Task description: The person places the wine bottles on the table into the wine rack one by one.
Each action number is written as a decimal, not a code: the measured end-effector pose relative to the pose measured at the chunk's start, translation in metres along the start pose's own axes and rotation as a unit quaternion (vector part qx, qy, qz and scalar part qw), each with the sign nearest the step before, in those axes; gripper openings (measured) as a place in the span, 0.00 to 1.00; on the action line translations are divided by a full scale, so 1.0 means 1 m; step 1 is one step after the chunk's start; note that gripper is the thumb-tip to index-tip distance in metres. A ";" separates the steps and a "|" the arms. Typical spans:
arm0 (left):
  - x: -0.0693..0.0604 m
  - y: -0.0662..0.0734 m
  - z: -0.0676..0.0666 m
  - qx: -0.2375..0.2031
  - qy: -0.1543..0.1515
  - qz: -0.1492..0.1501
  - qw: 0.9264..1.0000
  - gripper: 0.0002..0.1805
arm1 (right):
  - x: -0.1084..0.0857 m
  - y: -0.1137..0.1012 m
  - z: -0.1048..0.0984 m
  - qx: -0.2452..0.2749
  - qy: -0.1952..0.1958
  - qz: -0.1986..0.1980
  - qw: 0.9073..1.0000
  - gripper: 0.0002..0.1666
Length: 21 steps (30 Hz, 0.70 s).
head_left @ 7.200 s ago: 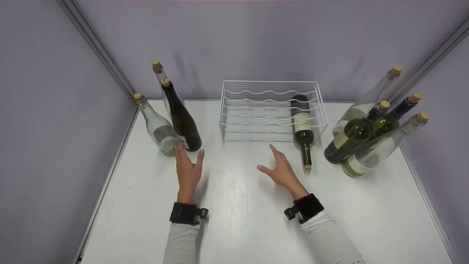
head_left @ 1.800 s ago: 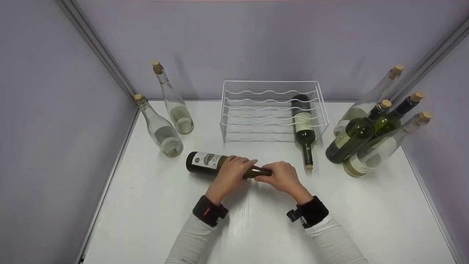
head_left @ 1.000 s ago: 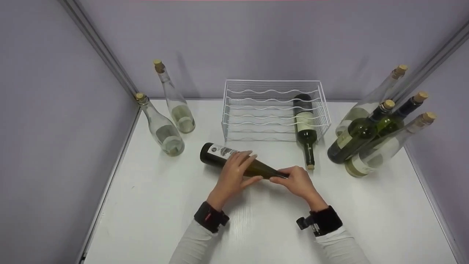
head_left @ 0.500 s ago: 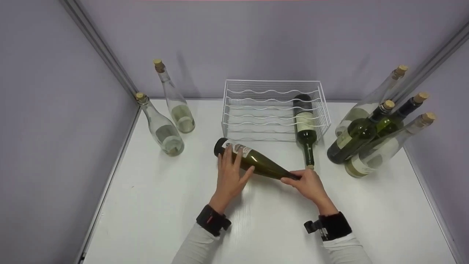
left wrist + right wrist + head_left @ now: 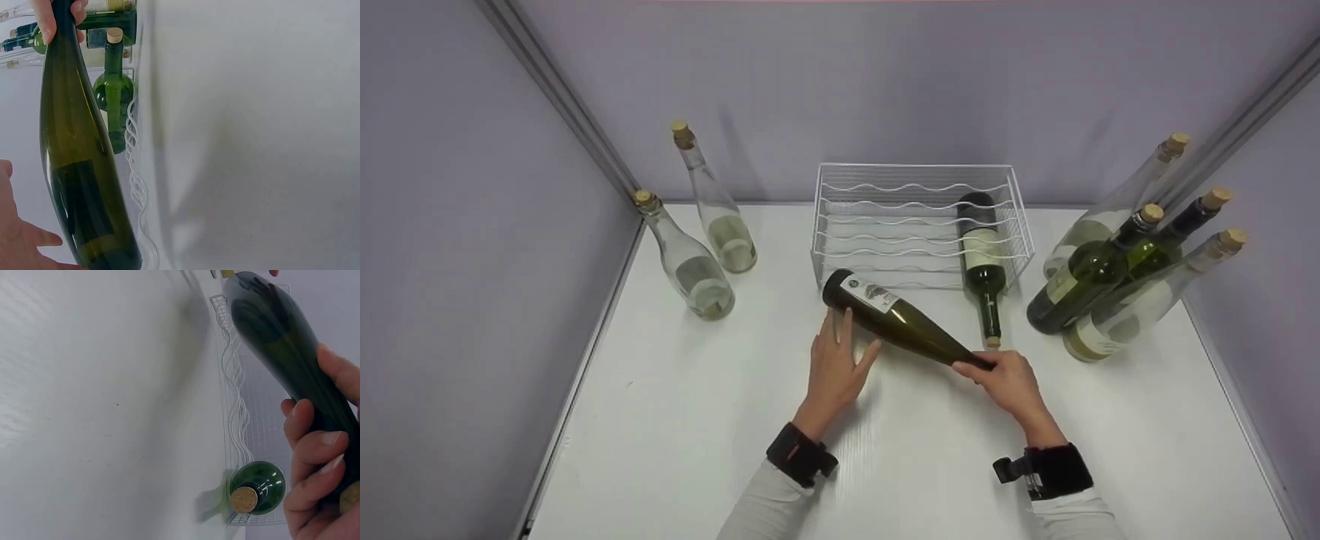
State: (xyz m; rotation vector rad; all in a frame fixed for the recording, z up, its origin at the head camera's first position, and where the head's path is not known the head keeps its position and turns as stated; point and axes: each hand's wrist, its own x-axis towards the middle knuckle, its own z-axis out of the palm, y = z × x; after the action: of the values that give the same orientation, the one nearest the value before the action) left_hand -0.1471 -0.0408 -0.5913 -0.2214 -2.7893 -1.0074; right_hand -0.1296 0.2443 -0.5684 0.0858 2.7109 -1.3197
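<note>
My right hand (image 5: pixel 1011 381) grips the neck of a dark green wine bottle (image 5: pixel 919 330), its fingers curled round it. In the right wrist view the bottle's cork (image 5: pixel 351 496) shows at the edge of that hand. The bottle lies slanted above the table, its base toward the front left of the white wire wine rack (image 5: pixel 915 165). My left hand (image 5: pixel 835 371) has its fingers extended by the bottle's base; whether they touch it is hard to tell. Another green wine bottle (image 5: pixel 983 251) lies in the rack's right side, corked neck toward me.
Two clear corked bottles (image 5: pixel 705 289) stand at the left. Several corked bottles (image 5: pixel 1080 281), green and clear, stand close together at the right. Walls rise behind and on both sides of the white table (image 5: pixel 660 420).
The dark bottle, earlier upright at the left, was laid across and has since moved right and toward the rack. My left hand slid from its middle to its base; my right hand keeps the neck.
</note>
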 end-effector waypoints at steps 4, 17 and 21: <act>0.001 0.002 0.004 0.005 -0.015 0.007 1.000 0.43 | -0.001 0.001 0.001 0.016 0.010 0.016 1.000 0.32; 0.003 0.014 0.013 0.002 -0.069 0.013 0.998 0.42 | -0.001 0.007 0.004 0.026 0.076 0.048 0.996 0.41; 0.005 0.016 0.014 0.000 -0.069 0.017 0.997 0.42 | -0.001 0.008 0.005 0.027 0.091 0.055 0.994 0.39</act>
State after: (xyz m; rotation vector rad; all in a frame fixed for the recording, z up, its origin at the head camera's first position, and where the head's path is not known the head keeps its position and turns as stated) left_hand -0.1500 -0.0195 -0.5909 -0.3490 -2.8977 -1.0215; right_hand -0.1269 0.2457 -0.5778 0.3743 2.7701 -1.4162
